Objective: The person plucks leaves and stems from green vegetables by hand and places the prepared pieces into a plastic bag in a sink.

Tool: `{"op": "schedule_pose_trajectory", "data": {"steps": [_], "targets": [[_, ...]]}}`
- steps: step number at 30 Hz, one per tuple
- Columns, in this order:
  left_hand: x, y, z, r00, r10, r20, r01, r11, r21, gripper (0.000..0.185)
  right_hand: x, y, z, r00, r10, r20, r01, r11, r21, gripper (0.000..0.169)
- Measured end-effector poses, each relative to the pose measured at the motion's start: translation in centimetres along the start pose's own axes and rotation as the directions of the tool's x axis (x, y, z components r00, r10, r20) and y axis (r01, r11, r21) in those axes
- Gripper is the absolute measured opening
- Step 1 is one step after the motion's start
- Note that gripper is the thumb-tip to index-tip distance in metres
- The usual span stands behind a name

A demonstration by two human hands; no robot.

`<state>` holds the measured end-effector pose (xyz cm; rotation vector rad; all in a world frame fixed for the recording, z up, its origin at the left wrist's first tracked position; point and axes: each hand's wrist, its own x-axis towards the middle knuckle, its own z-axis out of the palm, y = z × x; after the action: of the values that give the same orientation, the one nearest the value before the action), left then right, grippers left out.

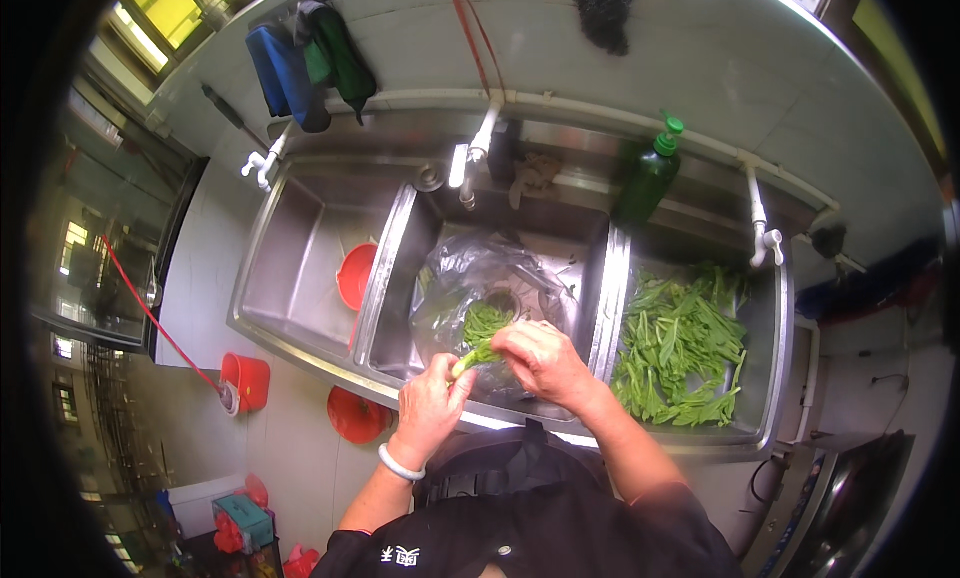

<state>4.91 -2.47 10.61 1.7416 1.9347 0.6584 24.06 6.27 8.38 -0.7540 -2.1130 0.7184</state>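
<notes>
Between my two hands is a pale-ended green vegetable stalk [466, 362]. My left hand [433, 398], with a pale bangle on its wrist, pinches the stalk's pale end. Farther up, my right hand [544, 362] grips its leafy part, and the fingers hide some of it. Both hands are over the front of the middle sink basin [581, 240]. Below them lies a clear plastic bag [442, 308], spread open, with cut-looking greens [486, 321] showing in it. Loose leafy greens [679, 345] fill much of the right basin.
A red plastic scoop [358, 276] lies in the left basin [300, 233]. Behind the sinks stand a green pump bottle [649, 176] and white taps [480, 139], [763, 236]. Red buckets [358, 414], [251, 381] are on the floor to the left, one with a mop.
</notes>
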Motion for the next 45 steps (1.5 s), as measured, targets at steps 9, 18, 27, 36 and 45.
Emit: {"op": "schedule_pose_trajectory", "data": {"steps": [9, 18, 27, 36, 45], "targets": [[0.1, -3.5, 1.1, 0.967, -0.221, 0.124, 0.253, 0.885, -0.392, 0.022, 0.8, 1.8, -0.3, 0.921, 0.232, -0.313, -0.296, 0.938, -0.177, 0.030], [-0.5, -3.3, 1.9, 0.969, -0.236, 0.075, 0.240, 0.826, -0.510, 0.023, -4.5, 2.6, 0.7, 0.960, 0.248, 0.131, -0.198, 0.930, -0.309, 0.013], [-0.6, -2.7, 1.6, 0.957, -0.277, 0.091, 0.278, 0.775, -0.568, 0.022, -3.2, 2.3, -0.2, 0.976, 0.210, -0.057, -0.217, 0.926, -0.309, 0.039], [-0.5, -3.3, 2.8, 0.924, -0.339, 0.177, 0.373, 0.694, -0.616, 0.023, -2.8, 1.9, -0.6, 0.984, -0.172, -0.042, 0.144, 0.915, -0.378, 0.016], [-1.0, -2.7, 3.3, 0.964, -0.255, 0.082, 0.257, 0.796, -0.549, 0.022, -3.7, 2.0, 0.3, 0.992, 0.120, -0.037, -0.125, 0.948, -0.294, 0.020]]}}
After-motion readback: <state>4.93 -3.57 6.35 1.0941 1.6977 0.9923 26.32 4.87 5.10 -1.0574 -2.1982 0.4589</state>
